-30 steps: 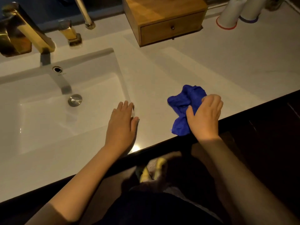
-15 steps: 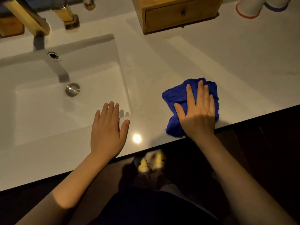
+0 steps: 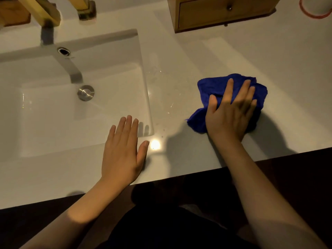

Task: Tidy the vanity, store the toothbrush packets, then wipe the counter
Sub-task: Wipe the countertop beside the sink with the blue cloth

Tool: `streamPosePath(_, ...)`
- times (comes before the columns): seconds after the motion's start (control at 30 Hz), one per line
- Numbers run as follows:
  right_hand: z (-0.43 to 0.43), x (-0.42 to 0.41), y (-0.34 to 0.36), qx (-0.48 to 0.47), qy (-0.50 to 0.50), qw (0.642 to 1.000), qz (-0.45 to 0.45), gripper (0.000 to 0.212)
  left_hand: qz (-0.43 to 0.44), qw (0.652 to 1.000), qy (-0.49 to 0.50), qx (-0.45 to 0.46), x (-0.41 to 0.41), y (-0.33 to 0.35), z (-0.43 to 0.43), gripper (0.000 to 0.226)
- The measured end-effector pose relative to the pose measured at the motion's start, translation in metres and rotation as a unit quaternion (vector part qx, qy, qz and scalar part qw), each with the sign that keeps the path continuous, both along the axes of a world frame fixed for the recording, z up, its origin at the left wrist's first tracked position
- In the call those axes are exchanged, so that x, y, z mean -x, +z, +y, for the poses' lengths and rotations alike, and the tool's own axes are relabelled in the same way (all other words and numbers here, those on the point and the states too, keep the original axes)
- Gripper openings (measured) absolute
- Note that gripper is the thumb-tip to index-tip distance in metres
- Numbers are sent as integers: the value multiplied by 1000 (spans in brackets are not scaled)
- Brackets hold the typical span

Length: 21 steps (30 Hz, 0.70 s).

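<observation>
Blue cloth (image 3: 221,87), bunched, long axis running near-left to far-right, under the flat, spread-fingered right hand (image 3: 231,112); left hand (image 3: 122,151) flat, empty.

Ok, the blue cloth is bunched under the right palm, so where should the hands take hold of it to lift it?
Probably the raised fold at the blue cloth's far left, coming from above. It lies crumpled on the counter, so edges sit too low to slide under. The right hand presses flat on it with fingers open; curl them to gather that bunched part.
</observation>
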State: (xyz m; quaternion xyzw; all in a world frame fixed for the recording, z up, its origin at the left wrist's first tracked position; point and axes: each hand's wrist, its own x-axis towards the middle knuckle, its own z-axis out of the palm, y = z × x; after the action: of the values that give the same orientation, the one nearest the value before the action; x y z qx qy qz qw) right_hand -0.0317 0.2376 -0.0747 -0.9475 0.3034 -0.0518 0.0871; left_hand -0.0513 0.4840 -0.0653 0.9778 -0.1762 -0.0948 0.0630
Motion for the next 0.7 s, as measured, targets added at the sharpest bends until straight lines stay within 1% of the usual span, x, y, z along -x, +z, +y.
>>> streamPosePath(0.17, 1, -19, -2, 0, 8, 1000, -1, 66, 5, 1000, -1, -9, -1, 2, 0, 61)
streamPosePath(0.43, 9, -59, 1, -11, 23, 999, 23, 63, 11, 1000, 7, 12, -1, 1, 0, 59)
streamPosePath(0.63, 20, -86, -1, 1, 55, 998, -13, 63, 14, 1000, 11, 16, -1, 0, 0, 59)
streamPosePath(0.7, 27, -97, 0, -1, 66, 998, -1, 63, 14, 1000, 11, 16, -1, 0, 0, 60)
